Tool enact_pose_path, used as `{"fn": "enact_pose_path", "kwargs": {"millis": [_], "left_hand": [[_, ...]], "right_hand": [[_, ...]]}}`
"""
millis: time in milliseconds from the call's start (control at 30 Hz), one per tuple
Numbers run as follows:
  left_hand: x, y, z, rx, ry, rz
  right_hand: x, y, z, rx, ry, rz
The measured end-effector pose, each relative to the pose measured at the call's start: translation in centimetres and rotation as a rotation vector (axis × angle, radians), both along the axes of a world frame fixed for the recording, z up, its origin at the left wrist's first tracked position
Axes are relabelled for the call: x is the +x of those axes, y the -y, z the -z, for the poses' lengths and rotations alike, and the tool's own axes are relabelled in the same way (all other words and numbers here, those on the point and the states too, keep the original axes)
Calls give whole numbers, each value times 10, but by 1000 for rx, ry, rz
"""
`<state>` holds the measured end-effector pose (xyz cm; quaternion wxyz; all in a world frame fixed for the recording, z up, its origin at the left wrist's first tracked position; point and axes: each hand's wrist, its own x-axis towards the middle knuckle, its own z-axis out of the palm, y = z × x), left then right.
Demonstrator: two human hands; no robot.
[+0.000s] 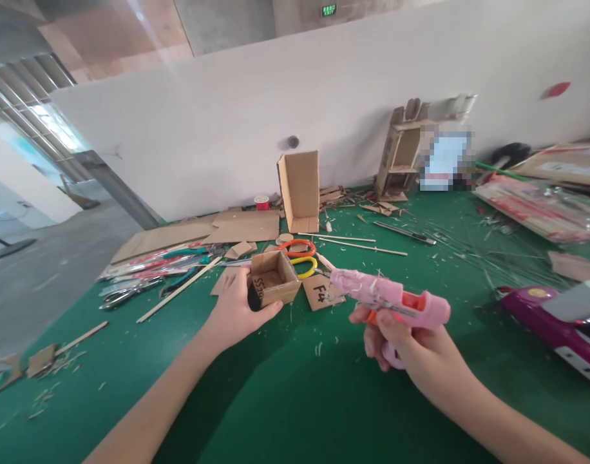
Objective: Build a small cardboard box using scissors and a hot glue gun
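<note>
the left hand (236, 308) pinches the small cardboard box (275, 278) and is the nearer of the 2. right of the box, the right hand (413, 345) wraps the pink glue gun (384, 296), long axis running sideways, nozzle (323, 273) towards the box.

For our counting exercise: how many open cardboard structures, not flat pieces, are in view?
3: the small box held in the left hand, the tall structure standing behind it, and the shelved structure farther right at the back. Others may be hidden.
</note>
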<state>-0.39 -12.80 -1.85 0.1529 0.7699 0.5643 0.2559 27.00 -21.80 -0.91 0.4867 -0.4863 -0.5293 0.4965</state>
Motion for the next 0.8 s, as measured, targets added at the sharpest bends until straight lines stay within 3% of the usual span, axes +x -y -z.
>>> {"fn": "enact_pose_path", "kwargs": {"millis": [67,200,367,500,533,667,800], "left_hand": [[-8,-1,-10,-93,-137,-11],[-40,0,-40,-323,-294,114],[-95,-17,-68,-376,-382,92],[-112,-61,-64,-88,-581,-243],[-114,-73,-61,-63,-610,-274],[-125,-112,-51,-123,-674,-259],[-144,-129,-43,-178,-675,-160]], "right_hand": [[0,0,-2,-7,-14,12],[-1,0,-6,-14,-29,12],[-1,2,-7,-15,-48,-11],[-3,3,-3,-44,-30,-33],[-3,4,-1,-46,-29,-27],[-4,5,2,-12,-55,7],[-2,6,-3,-20,-31,-28]]}}
